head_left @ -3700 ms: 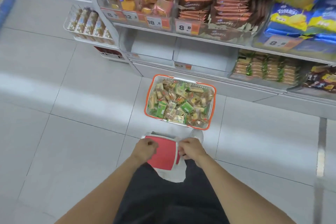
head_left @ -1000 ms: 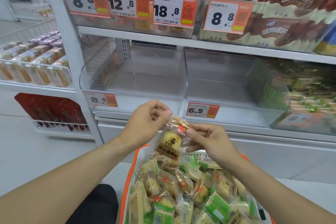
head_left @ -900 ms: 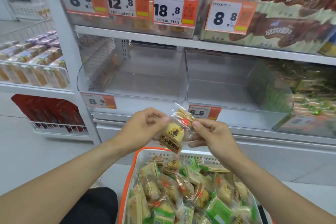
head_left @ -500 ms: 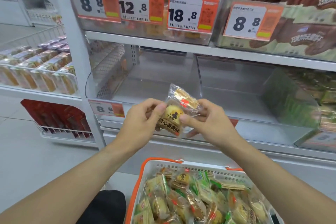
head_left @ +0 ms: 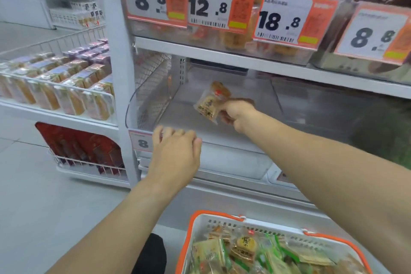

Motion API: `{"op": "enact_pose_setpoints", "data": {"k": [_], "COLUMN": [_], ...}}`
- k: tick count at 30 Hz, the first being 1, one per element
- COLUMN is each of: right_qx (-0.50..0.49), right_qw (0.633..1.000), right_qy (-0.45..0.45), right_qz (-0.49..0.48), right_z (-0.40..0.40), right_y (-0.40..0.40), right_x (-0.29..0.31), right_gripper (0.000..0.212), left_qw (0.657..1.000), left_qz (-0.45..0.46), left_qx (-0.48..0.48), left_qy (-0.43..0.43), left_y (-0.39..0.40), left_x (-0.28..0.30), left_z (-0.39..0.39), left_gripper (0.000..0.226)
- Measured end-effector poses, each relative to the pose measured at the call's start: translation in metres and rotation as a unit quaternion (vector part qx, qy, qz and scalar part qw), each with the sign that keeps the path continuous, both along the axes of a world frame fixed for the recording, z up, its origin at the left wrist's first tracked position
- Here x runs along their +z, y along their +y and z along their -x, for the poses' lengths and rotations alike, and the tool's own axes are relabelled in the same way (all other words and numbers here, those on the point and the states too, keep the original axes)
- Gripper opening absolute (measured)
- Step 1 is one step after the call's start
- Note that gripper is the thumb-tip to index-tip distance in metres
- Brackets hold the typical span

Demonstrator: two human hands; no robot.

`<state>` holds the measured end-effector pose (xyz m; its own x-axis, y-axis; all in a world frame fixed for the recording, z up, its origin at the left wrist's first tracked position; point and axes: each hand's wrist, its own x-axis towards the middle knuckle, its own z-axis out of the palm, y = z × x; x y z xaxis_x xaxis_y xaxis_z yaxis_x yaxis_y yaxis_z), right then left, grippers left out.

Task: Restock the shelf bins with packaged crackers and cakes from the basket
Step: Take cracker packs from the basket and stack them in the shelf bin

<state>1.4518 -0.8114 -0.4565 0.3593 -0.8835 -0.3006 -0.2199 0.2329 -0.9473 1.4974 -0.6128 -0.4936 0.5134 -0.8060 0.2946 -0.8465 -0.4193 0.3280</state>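
My right hand (head_left: 236, 112) reaches into the left clear shelf bin (head_left: 155, 95) and grips a clear-wrapped yellow cake packet (head_left: 209, 104) above the bin's floor. My left hand (head_left: 175, 151) hovers in front of the bin's front edge with fingers loosely bent, holding nothing. The white basket with an orange rim (head_left: 222, 220) sits at the bottom, filled with several wrapped crackers and cakes (head_left: 244, 251).
A second clear bin (head_left: 322, 107) stands to the right. The shelf above carries price tags (head_left: 211, 6) and packed goods. A wire rack with wrapped cakes (head_left: 66, 87) juts out at left, with red packets (head_left: 84, 149) below it. Grey tiled floor lies at left.
My left hand let go of the packet and dropped toward the bin's front edge. My right hand carried the packet forward into the left bin. The view moved closer to the shelf.
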Motion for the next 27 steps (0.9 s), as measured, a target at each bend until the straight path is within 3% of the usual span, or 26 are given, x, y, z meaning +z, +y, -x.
{"op": "enact_pose_setpoints", "data": {"k": [5, 8, 16, 22, 24, 27], "right_qx": [0.018, 0.035, 0.026, 0.038, 0.053, 0.083], "right_qw": [0.990, 0.987, 0.980, 0.977, 0.971, 0.933], "right_qy": [0.117, 0.120, 0.097, 0.148, 0.164, 0.192], "right_qz": [0.078, 0.105, 0.172, 0.146, 0.167, 0.292], "right_z": [-0.054, -0.086, -0.132, -0.120, -0.107, -0.068], "right_y": [-0.030, -0.050, -0.024, -0.025, -0.026, -0.004], "right_x": [-0.024, -0.042, -0.034, -0.029, -0.014, 0.021], "right_gripper": [0.018, 0.046, 0.034, 0.058, 0.050, 0.013], "left_qw": [1.000, 1.000, 1.000, 1.000, 0.999, 0.980], "left_qz": [0.002, -0.010, 0.002, 0.022, 0.037, 0.159], "left_qx": [-0.007, -0.001, 0.006, -0.007, -0.017, -0.097], "left_qy": [-0.015, -0.007, 0.018, 0.009, 0.027, 0.071], "left_y": [0.003, 0.000, -0.007, -0.007, -0.005, -0.004], "left_x": [0.001, 0.003, 0.000, -0.001, 0.002, 0.011], "left_z": [-0.004, -0.003, -0.010, -0.012, -0.011, -0.006], "left_gripper": [0.046, 0.035, 0.028, 0.029, 0.025, 0.016]}}
